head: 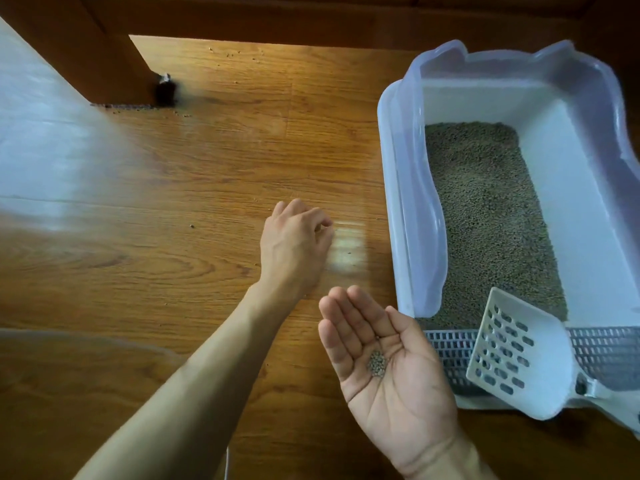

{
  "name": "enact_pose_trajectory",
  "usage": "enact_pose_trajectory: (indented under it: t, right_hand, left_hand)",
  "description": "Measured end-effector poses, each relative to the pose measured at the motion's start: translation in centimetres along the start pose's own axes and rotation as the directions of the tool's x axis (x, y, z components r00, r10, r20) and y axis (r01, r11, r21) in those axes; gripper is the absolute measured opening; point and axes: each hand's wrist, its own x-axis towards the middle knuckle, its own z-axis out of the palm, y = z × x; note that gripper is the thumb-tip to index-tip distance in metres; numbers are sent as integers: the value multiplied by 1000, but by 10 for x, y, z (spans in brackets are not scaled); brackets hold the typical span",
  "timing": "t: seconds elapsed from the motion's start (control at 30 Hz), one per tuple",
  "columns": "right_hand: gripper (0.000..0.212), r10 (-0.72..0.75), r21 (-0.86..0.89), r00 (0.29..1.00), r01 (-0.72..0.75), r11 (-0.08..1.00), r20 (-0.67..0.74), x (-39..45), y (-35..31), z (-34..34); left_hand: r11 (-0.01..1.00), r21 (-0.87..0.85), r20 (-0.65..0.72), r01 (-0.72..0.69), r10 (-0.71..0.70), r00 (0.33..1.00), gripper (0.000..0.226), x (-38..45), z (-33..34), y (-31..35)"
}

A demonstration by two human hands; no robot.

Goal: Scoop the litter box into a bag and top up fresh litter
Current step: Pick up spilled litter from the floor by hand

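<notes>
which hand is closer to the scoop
The right hand. It is held palm up with a few litter pellets on it, just left of the scoop lying across the litter box's near end. The left hand is farther left, over the floor, fingers curled.

No readable text, label, brand, number or sign shows on anything in view.

One head-worn, wide-angle view looks steeply down at the wooden floor [194, 188] from close above (edges bow slightly). It faces forward, both forearms reaching in from the bottom edge, the litter box [398, 188] at right.
</notes>
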Motion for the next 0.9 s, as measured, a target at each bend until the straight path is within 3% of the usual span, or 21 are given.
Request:
enact_pose_trajectory:
  t: [0.37, 0.5, 0.63, 0.77, 0.9]
  right_hand:
    - [51, -18, -3, 1000, 18, 1000, 25, 9, 1, 4]
    - [46, -41, -4, 999, 41, 999, 25, 7, -3, 10]
    - [43, -35, -10, 998, 35, 999, 50, 3, -4, 18]
    - [43, -33, -4, 998, 33, 999, 46, 1, -3, 22]
    - [48, -28, 7, 998, 28, 1000, 59, -3, -3, 29]
  left_hand:
    - [935, 234, -22, -265, 278, 960, 16, 16, 23, -8]
    - [912, 304, 18, -275, 283, 959, 16, 20, 27, -6]
    - [990, 117, -46, -76, 82, 996, 18, 9, 17, -4]
    - [987, -128, -111, 102, -116, 987, 27, -15, -10, 6]
    - [951, -293, -169, 94, -148, 974, 39, -42, -49, 24]
